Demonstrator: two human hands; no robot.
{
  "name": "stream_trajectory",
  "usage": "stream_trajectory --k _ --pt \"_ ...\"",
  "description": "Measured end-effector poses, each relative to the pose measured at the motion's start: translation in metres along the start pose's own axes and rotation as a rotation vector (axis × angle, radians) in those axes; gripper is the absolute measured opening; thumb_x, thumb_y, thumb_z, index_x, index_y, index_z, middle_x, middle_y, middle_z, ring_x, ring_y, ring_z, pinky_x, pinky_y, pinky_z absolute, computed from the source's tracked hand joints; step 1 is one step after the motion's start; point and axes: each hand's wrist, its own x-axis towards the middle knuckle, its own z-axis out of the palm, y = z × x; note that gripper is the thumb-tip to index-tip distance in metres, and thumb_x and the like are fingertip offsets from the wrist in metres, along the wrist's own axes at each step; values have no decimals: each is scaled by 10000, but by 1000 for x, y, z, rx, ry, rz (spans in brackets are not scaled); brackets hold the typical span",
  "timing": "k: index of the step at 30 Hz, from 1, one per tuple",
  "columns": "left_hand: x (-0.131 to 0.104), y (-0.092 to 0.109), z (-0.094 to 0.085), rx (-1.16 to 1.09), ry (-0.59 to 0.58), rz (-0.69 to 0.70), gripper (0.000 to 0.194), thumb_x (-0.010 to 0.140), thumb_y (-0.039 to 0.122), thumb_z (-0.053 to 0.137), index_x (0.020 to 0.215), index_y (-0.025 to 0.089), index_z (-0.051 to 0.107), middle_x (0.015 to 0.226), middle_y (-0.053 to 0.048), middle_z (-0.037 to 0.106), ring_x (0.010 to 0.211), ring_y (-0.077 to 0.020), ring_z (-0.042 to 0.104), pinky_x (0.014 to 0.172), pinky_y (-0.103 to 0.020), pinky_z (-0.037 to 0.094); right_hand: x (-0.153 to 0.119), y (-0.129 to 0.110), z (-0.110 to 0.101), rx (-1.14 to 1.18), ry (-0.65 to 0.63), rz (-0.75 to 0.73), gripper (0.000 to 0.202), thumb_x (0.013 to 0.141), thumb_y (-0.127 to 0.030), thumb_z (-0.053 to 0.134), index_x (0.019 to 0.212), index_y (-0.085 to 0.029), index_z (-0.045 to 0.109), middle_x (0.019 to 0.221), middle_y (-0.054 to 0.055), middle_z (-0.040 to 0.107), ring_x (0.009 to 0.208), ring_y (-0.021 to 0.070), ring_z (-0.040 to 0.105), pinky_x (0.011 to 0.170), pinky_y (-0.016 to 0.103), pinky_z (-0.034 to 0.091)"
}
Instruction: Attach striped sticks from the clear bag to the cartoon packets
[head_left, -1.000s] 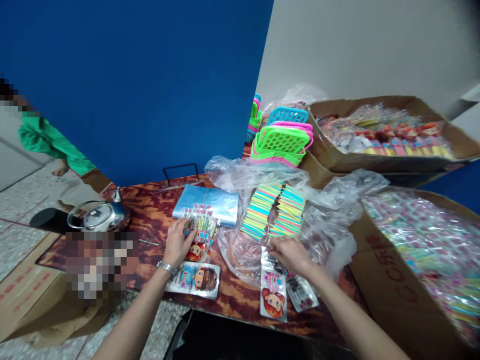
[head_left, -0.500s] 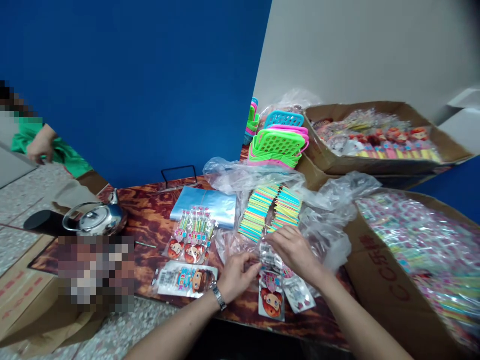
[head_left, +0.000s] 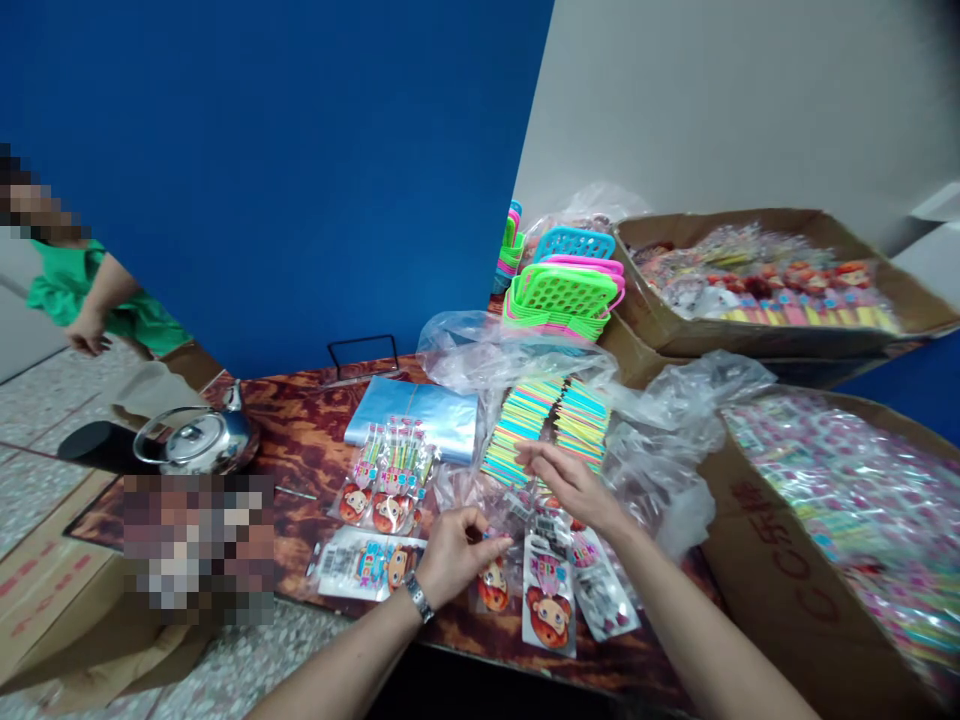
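My left hand [head_left: 459, 552], with a metal watch on its wrist, pinches a small clear packet with a red-haired cartoon head [head_left: 493, 585] over the table's front part. My right hand [head_left: 574, 485] hovers at the near edge of the colourful sticks [head_left: 525, 425], fingers partly stretched; whether it holds a stick cannot be made out. The sticks lie in two rows on clear plastic. Below my right hand are a cartoon packet [head_left: 549, 605] and a second silvery packet [head_left: 606, 595]. Left of my left hand lie filled stick packets [head_left: 390, 480] and a white packet [head_left: 367, 565].
Blue plastic bags [head_left: 412, 412] lie behind the packets. Colourful baskets [head_left: 566, 290] stand at the back. Boxes of packets [head_left: 795, 590] [head_left: 787, 335] flank the right. A kettle [head_left: 206, 440] stands left, near a cardboard box [head_left: 56, 580]. A person in green [head_left: 67, 275] is at far left.
My left hand has moved slightly left and down, and a cartoon packet now shows beneath its fingers. My right hand's fingers have lifted and spread somewhat. The other person's hand has lowered.
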Motion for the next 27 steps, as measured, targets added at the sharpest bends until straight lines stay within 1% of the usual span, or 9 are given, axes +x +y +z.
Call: stream_trajectory --k 1,4,7,9,12,16,20,24,27 --pt "-1 0 1 -16 -7 2 277 666 365 670 593 137 529 541 18 527 507 -100 450 485 -197 338 10 7 4 -202 -8 79 314 937 -266 272 1153 -186 485 1014 62 617 908 150 577 767 257 440" --pt "-6 -3 2 -53 -16 -6 277 671 360 660 597 144 504 536 26 495 510 -98 436 489 -199 341 36 20 20 -391 -31 160 252 877 -251 423 1064 -132 542 1013 135 594 960 229 529 815 326 399" --pt "-10 -6 2 -69 -30 -23 277 678 365 654 615 143 501 542 25 492 508 -97 435 482 -197 341 51 23 34 -468 -76 156 178 846 -229 471 957 -130 567 977 148 580 948 251 501 785 346 379" --pt "-12 -8 0 -71 -35 -13 272 685 364 650 623 141 507 556 18 508 520 -99 447 486 -195 351 55 22 39 -513 -99 151 148 853 -181 438 923 -133 560 954 140 572 936 242 491 776 344 366" --pt "-12 -12 0 -95 -30 -15 277 690 370 650 626 139 511 559 15 519 527 -100 460 481 -190 360 58 22 41 -552 -126 139 182 851 -89 379 908 -130 547 919 129 564 910 222 489 770 335 355" --pt "-13 -13 0 -166 -52 -52 296 695 393 649 639 141 504 535 27 519 482 -84 447 458 -181 358 60 23 41 -546 -141 132 192 849 -66 360 903 -116 538 916 133 561 903 220 494 758 327 364" --pt "-14 -9 -2 -141 -29 -38 291 690 388 651 630 143 506 562 9 547 506 -96 468 466 -186 363 61 25 42 -477 -134 141 206 836 -37 340 895 -105 525 936 154 564 907 224 499 769 330 370" --pt "-14 -6 -4 -107 7 -19 280 691 373 647 608 144 509 561 5 545 525 -103 464 487 -194 363 64 27 40 -342 -99 174 160 823 -42 364 849 -111 506 927 170 574 912 228 515 793 340 371" --pt "-13 -5 -6 -108 23 -8 282 691 371 644 599 144 505 549 16 517 535 -103 456 509 -199 360 64 28 32 -185 -56 208 102 841 -100 382 826 -128 479 866 150 590 857 212 555 762 323 389"
